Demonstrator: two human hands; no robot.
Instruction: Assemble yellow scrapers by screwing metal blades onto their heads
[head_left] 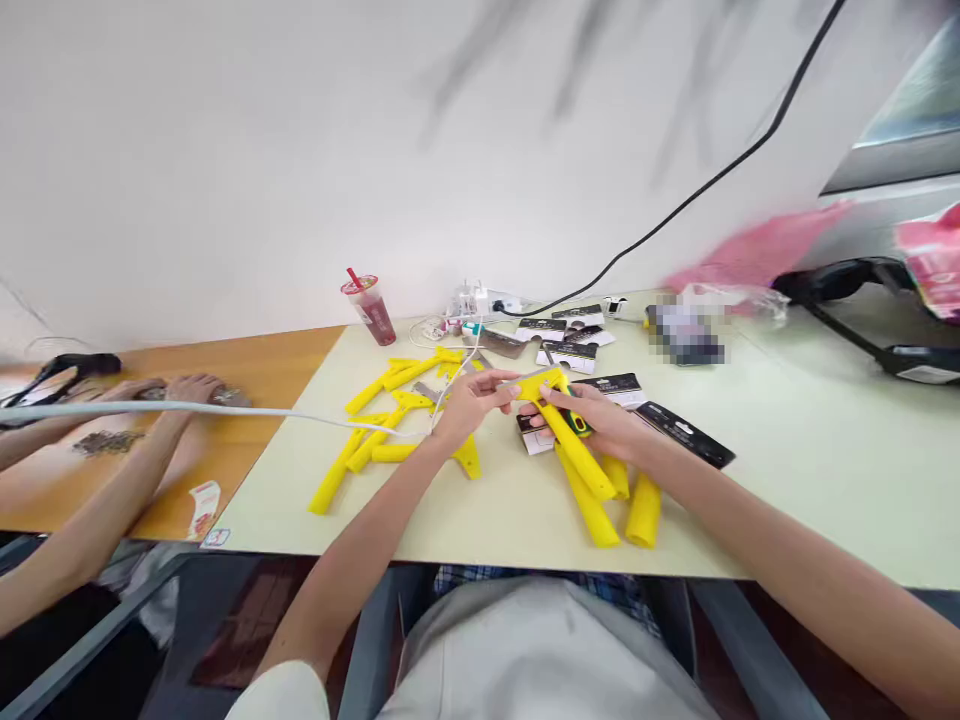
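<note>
- One yellow scraper [577, 455] is in your hands in the head view, up over the near middle of the pale table [817, 470], head toward the wall and handle slanting back toward you.
- Your left hand [478, 402] has thumb and fingers closed in a pinch on the edge of its head. Your right hand [600, 415] has its thumb on the other side of the head, fingers curled around a dark green-and-yellow grip [579, 422], probably a screwdriver, though your hand covers too much of it to swear to.
- Progress-wise, I'd call this piece mid-work, since both hands are on it. More yellow scrapers [336, 474] lie loose to your left, and a few yellow handles [589, 508] sit by your right forearm. Which bunch is finished, if either, I honestly can't tell.
- Black-and-white cards [576, 357] are spread beyond your hands, with a black card [686, 435] beside your right forearm.
- Containers: the clear cup [369, 308] near the wall has a red drink [383, 328] in it plus a red straw [354, 277]. The pink bag [765, 248] off right is blurry, contents unreadable.
</note>
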